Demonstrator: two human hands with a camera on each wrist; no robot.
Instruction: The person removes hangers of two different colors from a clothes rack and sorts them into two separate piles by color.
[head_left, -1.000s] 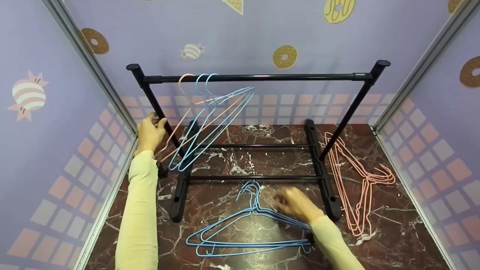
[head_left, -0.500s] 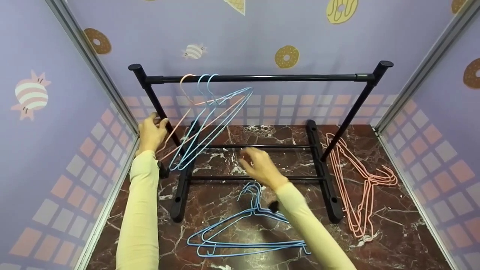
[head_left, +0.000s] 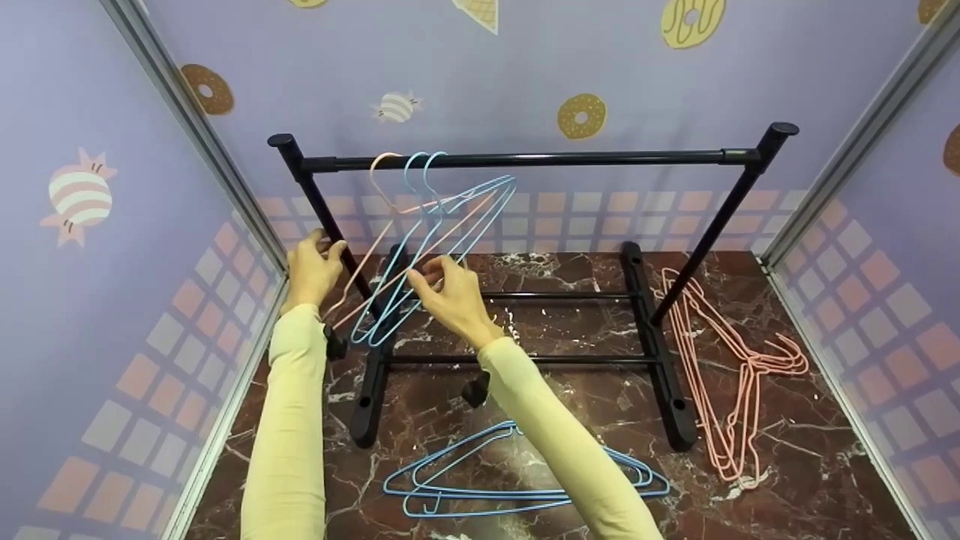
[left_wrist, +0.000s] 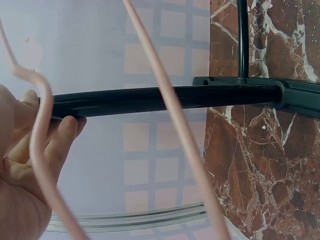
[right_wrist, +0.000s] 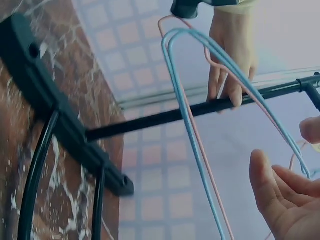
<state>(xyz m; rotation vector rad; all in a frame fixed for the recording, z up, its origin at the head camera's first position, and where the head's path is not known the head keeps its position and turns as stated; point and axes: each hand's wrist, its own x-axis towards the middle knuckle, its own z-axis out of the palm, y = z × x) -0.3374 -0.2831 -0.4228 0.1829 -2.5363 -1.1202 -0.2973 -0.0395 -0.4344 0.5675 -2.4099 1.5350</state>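
Note:
My left hand (head_left: pixel 311 268) grips the left post (head_left: pixel 327 223) of a black clothes rack. In the left wrist view its fingertips (left_wrist: pixel 69 127) press against that post. One pink hanger (head_left: pixel 372 178) and two blue hangers (head_left: pixel 424 178) hang side by side near the left end of the rack's top bar (head_left: pixel 570 160). Beside the blue hangers is my right hand (head_left: pixel 454 300), its thumb and fingers parted. From the right wrist view, the right thumb (right_wrist: pixel 261 172) stands apart from the fingers near the hanging wires; contact cannot be made out.
Several blue hangers (head_left: pixel 487 493) lie stacked on the marble floor (head_left: pixel 795 450) in front, partly covered by the right sleeve. Several pink hangers (head_left: pixel 739 375) lie to the right of the rack. Patterned walls (head_left: pixel 637 75) enclose the back and sides.
My right hand has moved up and left, from above the stacked blue hangers to beside the hanging ones. The left hand stays on the post.

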